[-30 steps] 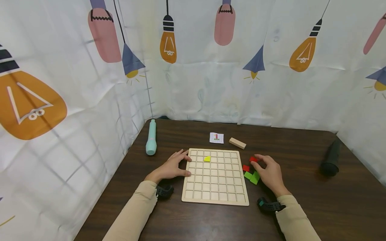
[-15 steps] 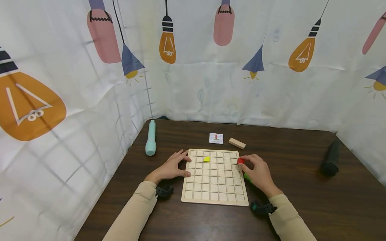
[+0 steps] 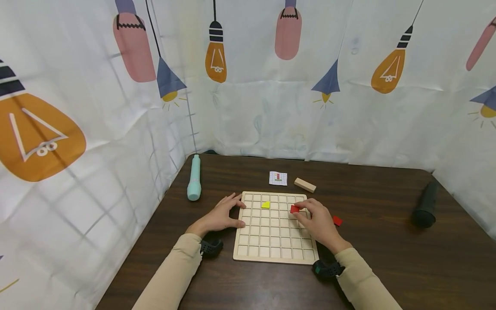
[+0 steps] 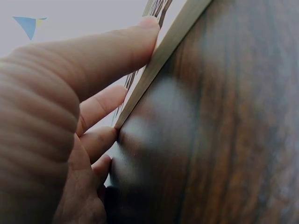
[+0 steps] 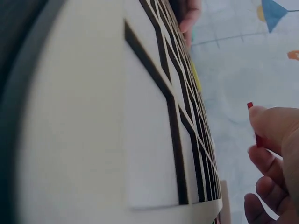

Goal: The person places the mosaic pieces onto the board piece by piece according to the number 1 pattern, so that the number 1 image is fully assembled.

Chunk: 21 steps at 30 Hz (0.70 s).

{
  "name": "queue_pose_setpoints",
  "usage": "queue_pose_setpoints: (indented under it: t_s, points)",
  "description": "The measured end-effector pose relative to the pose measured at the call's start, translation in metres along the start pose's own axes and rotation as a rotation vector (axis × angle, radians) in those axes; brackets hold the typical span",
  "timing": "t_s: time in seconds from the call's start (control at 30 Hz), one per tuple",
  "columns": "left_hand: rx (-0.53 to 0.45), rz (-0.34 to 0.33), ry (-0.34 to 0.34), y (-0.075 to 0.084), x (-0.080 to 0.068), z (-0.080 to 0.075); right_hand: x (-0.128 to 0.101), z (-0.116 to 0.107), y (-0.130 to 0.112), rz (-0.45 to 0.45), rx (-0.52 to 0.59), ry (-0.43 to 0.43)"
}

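Note:
My left hand [image 3: 221, 214] rests at the left edge of a pale wooden grid board [image 3: 248, 256], thumb and fingers spread apart along it. In the left wrist view, the thumb [image 4: 112, 51] touches the board's rim. My right hand [image 3: 319, 224] pinches a red square tile [image 3: 294, 209] over the upper right part of the board. The right wrist view shows that tile edge-on between thumb and finger, raised above the grid. A yellow piece [image 3: 265, 205] with a slanted side lies in the grid's upper left. Right of my hand another red tile [image 3: 337, 221] lies on the table.
Behind the board lie a small printed pattern card [image 3: 278, 178] and a wooden block [image 3: 305, 185]. A light-blue bottle-shaped object [image 3: 194, 177] lies at the back left, and a dark cylindrical object [image 3: 425, 204] at the far right. Patterned white curtains [image 3: 263, 129] hang round the dark table [image 3: 387, 258].
My right hand has picked up a red tile beside the board and carried it left over the grid. The green tiles are now hidden behind that hand. My left hand has stayed put.

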<state>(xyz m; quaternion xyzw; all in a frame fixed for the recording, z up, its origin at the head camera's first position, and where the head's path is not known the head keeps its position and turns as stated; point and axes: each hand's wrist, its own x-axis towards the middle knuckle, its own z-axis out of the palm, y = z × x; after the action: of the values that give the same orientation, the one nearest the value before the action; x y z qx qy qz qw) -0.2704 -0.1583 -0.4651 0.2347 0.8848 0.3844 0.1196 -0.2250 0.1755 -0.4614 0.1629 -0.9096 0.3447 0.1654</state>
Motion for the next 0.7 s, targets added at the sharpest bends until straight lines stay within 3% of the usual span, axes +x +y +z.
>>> queue_pose_setpoints:
  t_s: [0.23,0.7]
  points:
    - [-0.001,-0.003,0.001,0.0,0.0,0.0,0.006,-0.002,-0.012,-0.051,0.016,-0.009]
    - [0.006,-0.004,-0.002,0.001,-0.001,0.0,0.028,0.006,-0.02,-0.022,0.021,-0.075]
